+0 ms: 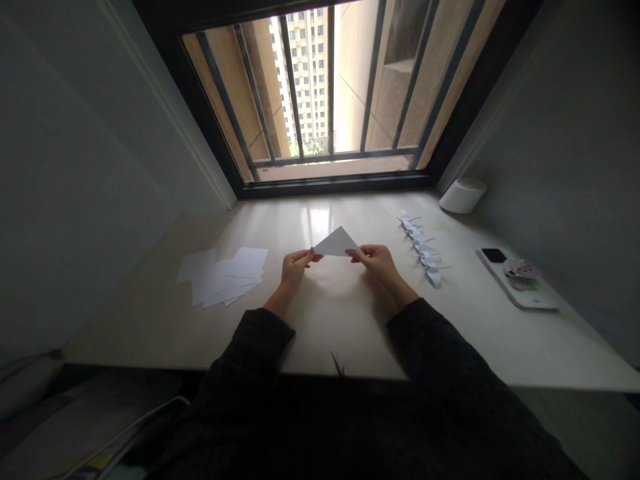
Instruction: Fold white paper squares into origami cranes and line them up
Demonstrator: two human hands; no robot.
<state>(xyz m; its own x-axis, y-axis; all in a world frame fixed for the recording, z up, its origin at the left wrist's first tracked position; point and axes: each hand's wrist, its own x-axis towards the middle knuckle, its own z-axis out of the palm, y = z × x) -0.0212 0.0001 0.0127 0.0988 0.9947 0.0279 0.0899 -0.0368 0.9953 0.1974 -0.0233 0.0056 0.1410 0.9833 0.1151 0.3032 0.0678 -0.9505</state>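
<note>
A sheet of white paper folded into a triangle [338, 243] is held up above the table, its peak pointing toward the window. My left hand [296, 265] pinches its left corner between thumb and fingers. At the opposite corner, my right hand [376, 260] grips the paper the same way. Loose square paper sheets [225, 277] lie in an overlapping pile to the left of my left hand. To the right of my right hand, several small folded paper figures [420, 247] with thin pointed ends stand in a row.
The white tabletop [330, 320] runs up to a barred window [330, 157]. At the right are a phone [515, 283] with a round grip on its back and a white roll [463, 195] near the wall. Walls close in on both sides.
</note>
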